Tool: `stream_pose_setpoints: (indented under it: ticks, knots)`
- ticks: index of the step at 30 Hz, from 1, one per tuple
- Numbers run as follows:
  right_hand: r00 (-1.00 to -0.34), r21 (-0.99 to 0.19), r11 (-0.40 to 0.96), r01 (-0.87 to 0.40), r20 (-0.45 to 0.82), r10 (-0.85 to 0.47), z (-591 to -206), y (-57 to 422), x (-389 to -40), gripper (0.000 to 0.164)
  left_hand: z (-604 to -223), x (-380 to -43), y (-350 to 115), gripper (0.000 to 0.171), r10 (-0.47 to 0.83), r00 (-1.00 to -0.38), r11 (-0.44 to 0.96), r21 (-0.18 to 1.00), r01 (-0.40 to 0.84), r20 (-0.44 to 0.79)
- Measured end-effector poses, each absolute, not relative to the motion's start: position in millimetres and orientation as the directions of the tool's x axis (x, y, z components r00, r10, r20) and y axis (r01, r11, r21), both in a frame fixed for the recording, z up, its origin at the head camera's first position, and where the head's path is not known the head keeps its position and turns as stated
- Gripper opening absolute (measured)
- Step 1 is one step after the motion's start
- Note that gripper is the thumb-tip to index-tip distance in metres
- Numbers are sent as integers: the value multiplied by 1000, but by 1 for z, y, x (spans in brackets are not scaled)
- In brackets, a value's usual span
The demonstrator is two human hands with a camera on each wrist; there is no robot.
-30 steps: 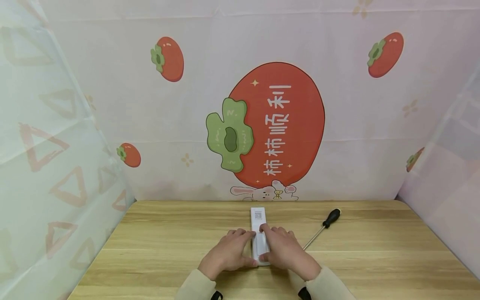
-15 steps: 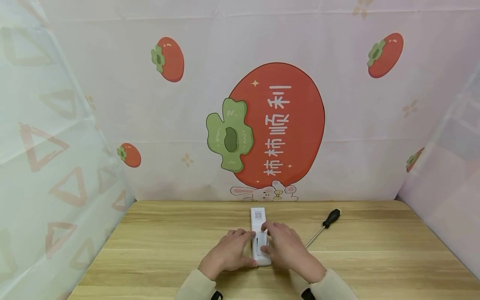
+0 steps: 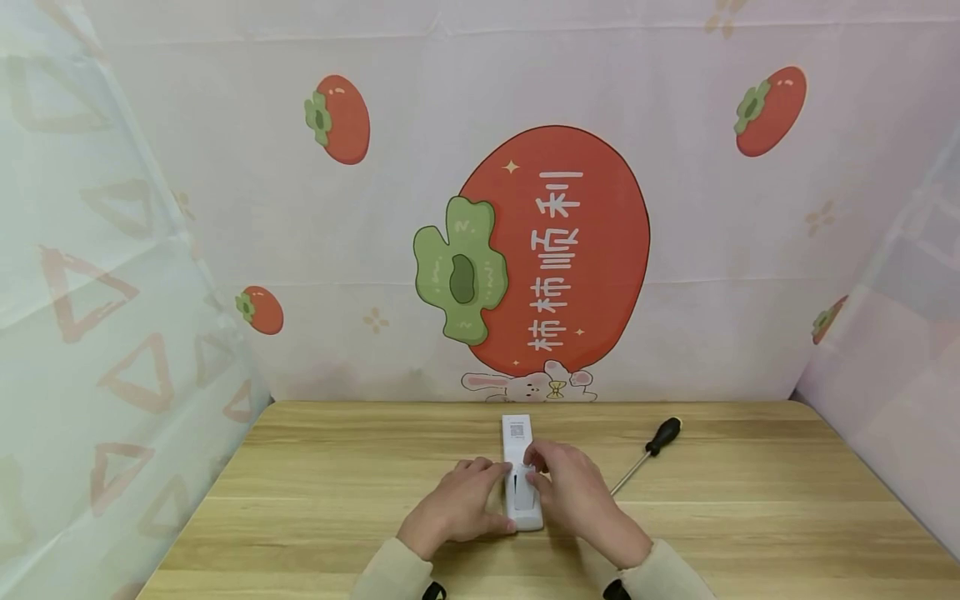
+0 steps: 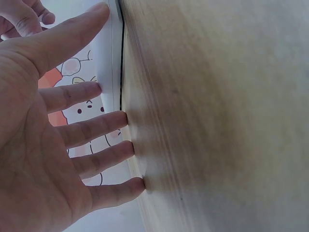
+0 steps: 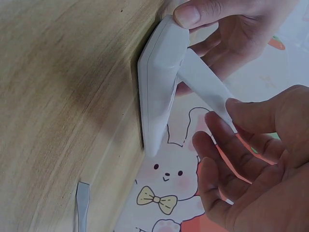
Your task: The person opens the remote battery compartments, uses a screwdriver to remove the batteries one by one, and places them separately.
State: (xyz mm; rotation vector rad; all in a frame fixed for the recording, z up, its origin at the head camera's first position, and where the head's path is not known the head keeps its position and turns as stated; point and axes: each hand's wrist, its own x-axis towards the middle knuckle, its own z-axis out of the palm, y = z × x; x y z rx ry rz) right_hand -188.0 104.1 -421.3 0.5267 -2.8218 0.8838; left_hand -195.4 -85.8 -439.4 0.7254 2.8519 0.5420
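A white remote control (image 3: pixel 517 443) lies back side up on the table, a QR label near its far end. The left hand (image 3: pixel 461 504) steadies its left side, thumb and index fingertip touching it; in the left wrist view the other straight fingers (image 4: pixel 96 129) reach the tabletop. Between thumb and fingers, the right hand (image 3: pixel 577 492) pinches the white battery cover (image 5: pixel 205 79) by its far end. That cover is tilted up from the remote, its near end still against the body. The inside of the battery compartment is hidden.
A screwdriver (image 3: pixel 663 435) with a black handle lies right of the right hand; its flat tip (image 5: pixel 83 195) shows in the right wrist view. The wood-grain table (image 3: pixel 345 467) ends at a backdrop (image 3: pixel 397 367) printed with persimmons and a rabbit.
The right hand has moved its grip on the battery cover and lifted the far end, so a dark gap shows along the cover's left edge. The left hand has stayed put.
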Motion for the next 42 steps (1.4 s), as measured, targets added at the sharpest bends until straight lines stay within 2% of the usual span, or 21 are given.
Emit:
stream_pose_setpoints:
  ticks: [14,28,42]
  knots:
    - [-913,-565,718,-407,277,-299,-425,107,-191,24,-440,-196,-85,77,486,-872,816,388,428,-59]
    - [-904,-615,662,-427,304,-300,-421,112,-193,19,-442,-196,-86,78,477,-876,823,385,417,-73]
    - [-930,-664,654,-363,305,-205,-419,125,-200,20,-441,-195,-86,77,477,-877,818,395,419,-58]
